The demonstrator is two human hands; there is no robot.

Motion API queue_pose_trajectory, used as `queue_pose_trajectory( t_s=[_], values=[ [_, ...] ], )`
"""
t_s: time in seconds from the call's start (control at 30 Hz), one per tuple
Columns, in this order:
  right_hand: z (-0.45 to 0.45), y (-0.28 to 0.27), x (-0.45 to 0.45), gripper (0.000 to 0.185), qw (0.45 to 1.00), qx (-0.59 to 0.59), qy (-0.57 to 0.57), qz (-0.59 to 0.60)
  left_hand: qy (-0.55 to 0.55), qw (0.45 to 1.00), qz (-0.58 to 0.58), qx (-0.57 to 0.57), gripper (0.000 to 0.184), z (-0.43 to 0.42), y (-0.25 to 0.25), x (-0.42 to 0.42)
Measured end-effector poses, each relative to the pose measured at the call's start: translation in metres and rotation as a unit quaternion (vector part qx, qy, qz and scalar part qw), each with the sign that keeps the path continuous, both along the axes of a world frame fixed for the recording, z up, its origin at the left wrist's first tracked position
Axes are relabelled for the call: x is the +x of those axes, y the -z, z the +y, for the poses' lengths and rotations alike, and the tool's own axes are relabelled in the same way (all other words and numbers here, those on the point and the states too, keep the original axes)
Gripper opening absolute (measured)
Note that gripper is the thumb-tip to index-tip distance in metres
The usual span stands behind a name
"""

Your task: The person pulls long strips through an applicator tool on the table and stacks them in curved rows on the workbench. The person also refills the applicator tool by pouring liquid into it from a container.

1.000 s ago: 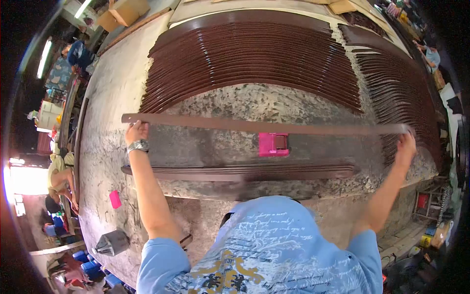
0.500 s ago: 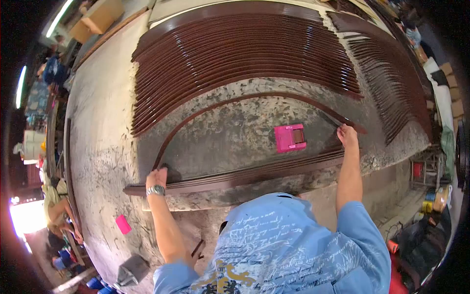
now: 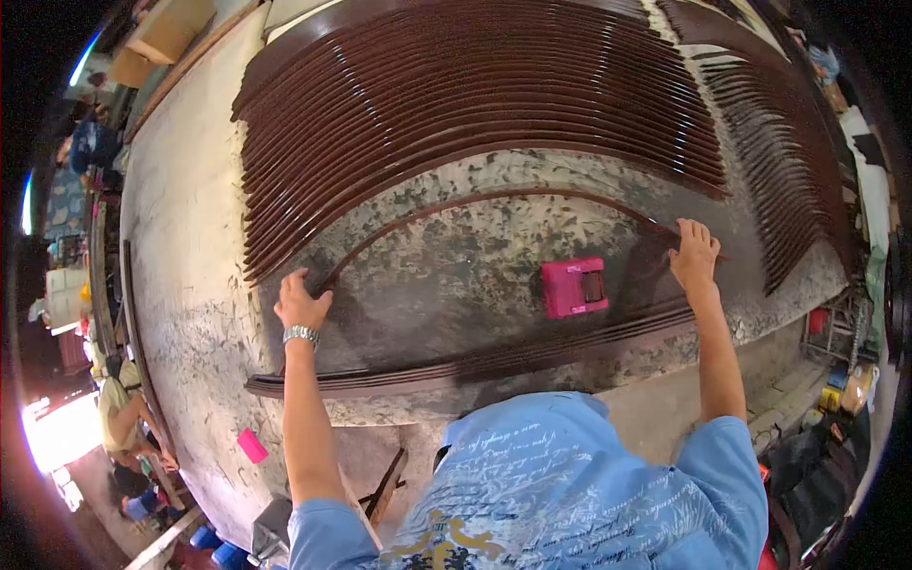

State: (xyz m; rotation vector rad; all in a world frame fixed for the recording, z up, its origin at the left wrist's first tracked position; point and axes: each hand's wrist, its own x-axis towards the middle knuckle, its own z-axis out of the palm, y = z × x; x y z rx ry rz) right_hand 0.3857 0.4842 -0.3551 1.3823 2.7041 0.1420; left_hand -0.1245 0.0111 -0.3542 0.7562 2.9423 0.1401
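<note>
Head camera: a thin dark-brown strip (image 3: 532, 193) curves in an arch.

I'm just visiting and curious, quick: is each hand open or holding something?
Left hand: open, near one end of the curved brown strip.
Right hand: open, near its other end; contact unclear.

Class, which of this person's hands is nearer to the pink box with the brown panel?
Right. The right hand is a short way to the right of the pink box; the left hand is much farther off, to its left.
</note>
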Motion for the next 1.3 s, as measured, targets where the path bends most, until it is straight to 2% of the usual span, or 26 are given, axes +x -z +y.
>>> queue_pose_trajectory(
  t_s=[0.13, 0.17, 0.27, 0.33, 0.5, 0.67, 0.77, 0.87, 0.9, 1.0, 1.13, 1.3],
  values=[
    [0.014, 0.017, -0.007, 0.043, 0.998, -0.012, -0.048, 0.027, 0.037, 0.997, -0.053, -0.045, 0.052, 0.019, 0.014, -0.007],
    [0.021, 0.022, -0.006, 0.039, 0.998, -0.007, -0.058, 0.024, 0.034, 0.996, -0.072, -0.048, 0.039, 0.021, 0.019, -0.011],
    [0.036, 0.036, -0.006, 0.03, 0.995, 0.024, -0.09, 0.04, 0.071, 0.995, -0.048, -0.052, 0.028, 0.022, 0.03, -0.021],
    [0.044, 0.035, -0.013, 0.026, 0.987, 0.062, -0.119, 0.085, 0.071, 0.996, -0.029, -0.043, 0.025, 0.027, 0.032, -0.024],
    [0.071, 0.037, -0.032, 0.023, 0.988, 0.058, -0.082, 0.12, 0.084, 0.995, 0.003, -0.044, 0.025, 0.05, 0.028, -0.03],
    [0.087, 0.04, -0.046, 0.022, 0.994, 0.039, -0.049, 0.092, 0.091, 0.994, 0.036, -0.047, 0.026, 0.064, 0.03, -0.037],
    [0.09, 0.043, -0.049, 0.025, 0.995, 0.024, -0.05, 0.08, 0.077, 0.994, 0.006, -0.071, 0.035, 0.063, 0.034, -0.045],
    [0.083, 0.036, -0.046, 0.032, 0.991, 0.051, -0.063, 0.103, 0.1, 0.993, 0.057, -0.011, 0.04, 0.065, 0.028, -0.035],
    [0.082, 0.032, -0.044, 0.035, 0.989, 0.067, -0.069, 0.114, 0.128, 0.986, 0.109, -0.021, 0.049, 0.062, 0.028, -0.031],
    [0.084, 0.025, -0.031, 0.038, 0.992, 0.099, -0.052, 0.055, 0.073, 0.988, 0.129, -0.044, 0.055, 0.055, 0.031, -0.02],
    [0.092, 0.031, -0.016, 0.043, 0.994, 0.107, -0.032, -0.002, -0.003, 0.986, 0.132, -0.1, 0.044, 0.046, 0.031, -0.022],
    [0.109, 0.037, -0.013, 0.038, 0.989, 0.128, -0.047, 0.058, 0.031, 0.991, 0.09, -0.096, 0.03, 0.031, 0.051, -0.048]
  ],
)
